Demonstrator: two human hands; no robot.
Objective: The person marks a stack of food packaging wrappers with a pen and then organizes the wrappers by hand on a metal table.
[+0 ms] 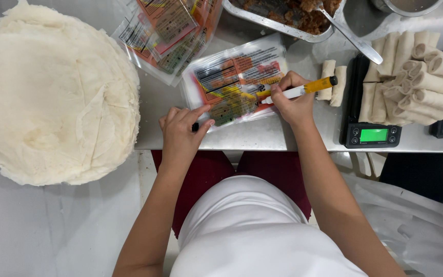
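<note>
The right hand [294,102] gripped a white-and-yellow marker [299,91], tip on a printed plastic pouch [237,82]. The left hand [182,131] pinched a small black cap [195,126], fingers pressing the pouch's lower corner on the steel table [262,136].

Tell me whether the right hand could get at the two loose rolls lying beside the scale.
Probably yes. The right hand lies just left of the two loose rolls, with bare steel table between. But its fingers hold a marker, whose yellow end points at the rolls, so it would need freeing first.
</note>
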